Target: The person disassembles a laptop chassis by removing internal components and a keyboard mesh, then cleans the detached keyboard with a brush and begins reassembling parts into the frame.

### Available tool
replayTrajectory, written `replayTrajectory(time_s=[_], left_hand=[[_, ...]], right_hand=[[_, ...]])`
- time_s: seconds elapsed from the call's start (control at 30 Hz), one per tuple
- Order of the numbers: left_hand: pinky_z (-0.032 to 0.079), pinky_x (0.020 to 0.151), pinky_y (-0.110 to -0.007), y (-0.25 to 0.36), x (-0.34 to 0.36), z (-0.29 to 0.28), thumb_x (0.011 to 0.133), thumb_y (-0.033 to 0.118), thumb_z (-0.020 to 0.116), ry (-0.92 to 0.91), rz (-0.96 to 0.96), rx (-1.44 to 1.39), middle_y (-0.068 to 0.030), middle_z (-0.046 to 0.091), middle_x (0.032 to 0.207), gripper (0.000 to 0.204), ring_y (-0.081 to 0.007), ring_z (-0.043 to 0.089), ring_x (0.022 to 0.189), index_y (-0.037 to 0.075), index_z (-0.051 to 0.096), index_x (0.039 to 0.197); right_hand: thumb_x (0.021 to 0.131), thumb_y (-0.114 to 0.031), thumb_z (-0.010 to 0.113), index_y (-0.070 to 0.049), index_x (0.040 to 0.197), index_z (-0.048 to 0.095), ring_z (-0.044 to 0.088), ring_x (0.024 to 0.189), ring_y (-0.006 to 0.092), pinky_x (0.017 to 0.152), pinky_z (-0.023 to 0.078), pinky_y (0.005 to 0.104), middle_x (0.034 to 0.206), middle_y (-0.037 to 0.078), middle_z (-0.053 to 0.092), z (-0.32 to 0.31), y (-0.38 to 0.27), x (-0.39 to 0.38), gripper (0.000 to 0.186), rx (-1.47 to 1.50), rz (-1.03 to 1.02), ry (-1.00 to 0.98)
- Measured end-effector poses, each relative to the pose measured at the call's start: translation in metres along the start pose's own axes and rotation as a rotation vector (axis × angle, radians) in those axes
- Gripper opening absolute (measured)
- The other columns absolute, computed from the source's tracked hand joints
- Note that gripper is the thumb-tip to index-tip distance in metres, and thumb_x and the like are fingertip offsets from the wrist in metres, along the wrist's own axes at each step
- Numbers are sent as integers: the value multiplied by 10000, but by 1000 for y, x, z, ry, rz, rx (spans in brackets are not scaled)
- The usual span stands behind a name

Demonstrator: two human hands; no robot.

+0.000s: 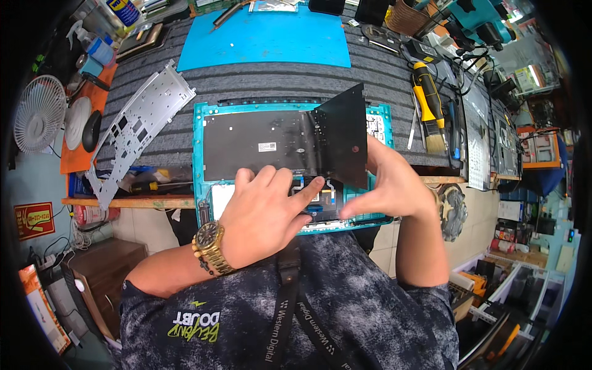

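A teal laptop shell lies at the bench's near edge, its inner side up. Over its keyboard area is a black backing sheet, flat on the left and bent steeply upward on the right. My left hand rests over the lower middle of the shell, index finger stretched out to the sheet's lower edge near the fold, other fingers bent, holding nothing. At the raised flap's right edge is my right hand; its fingers go behind the flap, their tips hidden, and its thumb points down over the shell's lower right.
A perforated silver metal plate lies left. Beyond the shell is a blue mat with a soldering iron. On the right lie a yellow-black screwdriver and a brush. A small white fan stands far left.
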State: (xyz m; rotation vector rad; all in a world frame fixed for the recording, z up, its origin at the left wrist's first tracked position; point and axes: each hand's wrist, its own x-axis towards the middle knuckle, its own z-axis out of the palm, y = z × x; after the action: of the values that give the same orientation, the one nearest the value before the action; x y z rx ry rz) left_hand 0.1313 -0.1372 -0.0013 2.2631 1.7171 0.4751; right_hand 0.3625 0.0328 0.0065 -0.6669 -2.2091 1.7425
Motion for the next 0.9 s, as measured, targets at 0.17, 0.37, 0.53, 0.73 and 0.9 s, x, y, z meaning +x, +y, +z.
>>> replayTrajectory(time_s=[0.17,0.37,0.53,0.73,0.9], left_hand=[[332,855,-476,-1,-2,4,927,330,845,26,6,18,-49,537,994,608,-265,562,999,231,699,1509],[341,868,-487,3,-5,5,936,331,835,64,-4,63,-50,540,1007,613,-270,570,1021,231,672,1518],[342,862,-487,5,-7,5,957,330,812,50,-28,87,-55,543,1030,579,-265,570,1029,220,671,1508],[335,838,-479,3,-8,7,966,328,804,75,-26,52,-60,550,1042,565,-261,568,1027,215,673,1505],[329,825,-468,2,-9,7,968,322,803,71,-32,39,-47,552,1037,567,-252,569,1023,221,674,1511]], right_hand=[[886,-244,948,-21,944,758,702,723,190,673,551,397,816,78,757,42,-8,6,299,-292,-20,323],[986,-198,779,-11,867,759,721,670,366,636,560,465,747,136,743,61,-7,21,222,-508,-24,451],[980,-135,760,0,922,755,707,715,336,668,554,456,807,140,743,68,-6,30,148,-528,-100,486],[996,-75,759,20,1048,744,671,776,191,700,549,398,912,71,743,73,5,32,110,-328,-20,554],[993,-73,749,12,1011,736,672,781,192,709,542,387,891,69,737,75,-4,34,88,-254,-78,559]])
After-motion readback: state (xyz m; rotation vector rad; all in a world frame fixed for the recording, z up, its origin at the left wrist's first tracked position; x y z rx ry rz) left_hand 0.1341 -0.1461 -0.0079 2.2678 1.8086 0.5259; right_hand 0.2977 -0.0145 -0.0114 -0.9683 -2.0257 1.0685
